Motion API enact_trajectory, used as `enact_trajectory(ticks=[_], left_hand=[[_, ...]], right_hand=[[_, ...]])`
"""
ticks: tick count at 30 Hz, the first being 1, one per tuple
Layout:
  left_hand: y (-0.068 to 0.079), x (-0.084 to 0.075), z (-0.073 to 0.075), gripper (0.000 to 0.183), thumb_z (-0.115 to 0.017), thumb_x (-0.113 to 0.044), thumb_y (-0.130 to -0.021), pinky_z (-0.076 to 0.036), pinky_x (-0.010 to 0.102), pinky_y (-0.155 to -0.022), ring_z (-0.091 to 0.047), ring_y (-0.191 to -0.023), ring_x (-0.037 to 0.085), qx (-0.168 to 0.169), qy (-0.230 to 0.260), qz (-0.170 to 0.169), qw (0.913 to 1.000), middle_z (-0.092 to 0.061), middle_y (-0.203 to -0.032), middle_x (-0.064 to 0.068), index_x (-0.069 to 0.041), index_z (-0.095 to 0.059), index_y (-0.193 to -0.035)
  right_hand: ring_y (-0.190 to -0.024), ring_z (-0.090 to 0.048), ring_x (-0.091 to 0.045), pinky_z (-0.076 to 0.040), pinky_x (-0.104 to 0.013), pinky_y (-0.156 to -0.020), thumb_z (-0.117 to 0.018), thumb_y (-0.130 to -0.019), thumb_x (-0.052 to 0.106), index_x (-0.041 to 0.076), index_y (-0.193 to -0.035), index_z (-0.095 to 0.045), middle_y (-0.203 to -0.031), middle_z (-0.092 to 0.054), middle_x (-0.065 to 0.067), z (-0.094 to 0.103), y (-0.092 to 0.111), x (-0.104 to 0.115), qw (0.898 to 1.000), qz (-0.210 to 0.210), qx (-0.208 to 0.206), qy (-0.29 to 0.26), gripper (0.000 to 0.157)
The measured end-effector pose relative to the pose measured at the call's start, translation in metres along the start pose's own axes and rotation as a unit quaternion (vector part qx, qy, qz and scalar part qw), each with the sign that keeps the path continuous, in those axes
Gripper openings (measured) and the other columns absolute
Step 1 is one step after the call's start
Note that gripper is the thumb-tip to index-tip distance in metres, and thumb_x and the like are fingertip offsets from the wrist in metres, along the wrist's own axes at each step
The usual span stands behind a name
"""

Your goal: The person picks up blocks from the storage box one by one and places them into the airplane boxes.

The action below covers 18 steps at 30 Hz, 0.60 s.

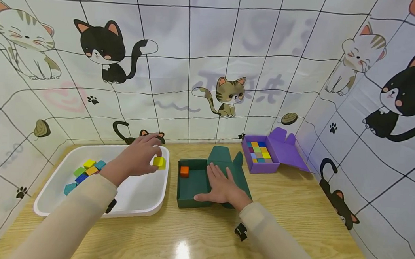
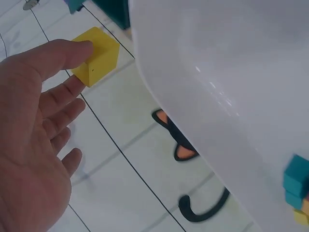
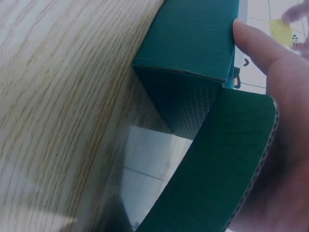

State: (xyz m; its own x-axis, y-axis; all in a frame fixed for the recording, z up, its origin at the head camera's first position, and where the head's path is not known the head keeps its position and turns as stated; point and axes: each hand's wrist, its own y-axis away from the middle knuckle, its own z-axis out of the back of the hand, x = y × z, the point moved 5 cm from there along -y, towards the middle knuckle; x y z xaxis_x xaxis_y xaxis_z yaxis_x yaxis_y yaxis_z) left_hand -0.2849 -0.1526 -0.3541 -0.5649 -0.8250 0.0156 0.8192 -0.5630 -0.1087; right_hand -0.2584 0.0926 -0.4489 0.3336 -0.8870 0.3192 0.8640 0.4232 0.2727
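A yellow cube [image 1: 160,163] is pinched between the thumb and fingers of my left hand [image 1: 136,157], above the right end of the white tub [image 1: 141,194]. The left wrist view shows the thumb pressed on the cube's face [image 2: 105,55], the other fingers loosely bent. My right hand [image 1: 222,186] rests with fingers spread over the right side of the dark green box [image 1: 193,190], whose lid stands open to the right. Its thumb [image 3: 256,41] touches the box edge in the right wrist view. An orange cube [image 1: 184,171] sits in the box's far left corner.
Several coloured cubes [image 1: 81,178] lie at the tub's left end, partly behind my left forearm. At the back right stands an open purple box [image 1: 262,168] holding rows of coloured cubes. A cat-printed sheet [image 1: 206,38] hangs behind the wooden table [image 1: 208,240].
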Motion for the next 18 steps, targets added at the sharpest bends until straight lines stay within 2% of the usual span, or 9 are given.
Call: enact_trajectory(ticks=[8,12,18], left_hand=[[-0.047,-0.039,-0.014,0.027,-0.074,-0.03,-0.081,-0.026,0.051,-0.12,-0.028,-0.147,0.032,0.017,-0.016,-0.028,0.9993,-0.057,-0.134,0.009,-0.013,-0.075,-0.102],[-0.06,-0.048,-0.026,0.027,-0.073,-0.031,-0.083,-0.025,0.049,-0.121,-0.027,-0.148,0.03,0.035,-0.03,-0.027,0.9986,-0.056,-0.136,0.007,-0.015,-0.076,-0.104],[-0.07,-0.052,-0.044,0.029,-0.073,-0.035,-0.083,-0.024,0.047,-0.122,-0.025,-0.149,0.028,0.061,-0.045,-0.015,0.997,-0.055,-0.138,0.005,-0.018,-0.076,-0.106]], right_hand=[[-0.154,-0.006,-0.027,0.002,-0.058,-0.122,-0.055,-0.08,0.075,0.008,-0.157,-0.009,-0.165,-0.002,-0.009,-0.001,-0.001,-0.001,1.0,-0.011,0.003,0.004,0.112],[-0.154,-0.007,-0.027,0.002,-0.058,-0.122,-0.054,-0.08,0.076,0.008,-0.157,-0.009,-0.165,-0.003,-0.009,-0.002,-0.002,0.0,1.0,-0.012,0.004,0.01,0.113],[-0.154,-0.006,-0.025,0.003,-0.057,-0.122,-0.054,-0.079,0.077,0.01,-0.157,-0.008,-0.166,-0.003,-0.007,-0.002,-0.003,0.001,1.0,-0.022,0.005,0.022,0.113]])
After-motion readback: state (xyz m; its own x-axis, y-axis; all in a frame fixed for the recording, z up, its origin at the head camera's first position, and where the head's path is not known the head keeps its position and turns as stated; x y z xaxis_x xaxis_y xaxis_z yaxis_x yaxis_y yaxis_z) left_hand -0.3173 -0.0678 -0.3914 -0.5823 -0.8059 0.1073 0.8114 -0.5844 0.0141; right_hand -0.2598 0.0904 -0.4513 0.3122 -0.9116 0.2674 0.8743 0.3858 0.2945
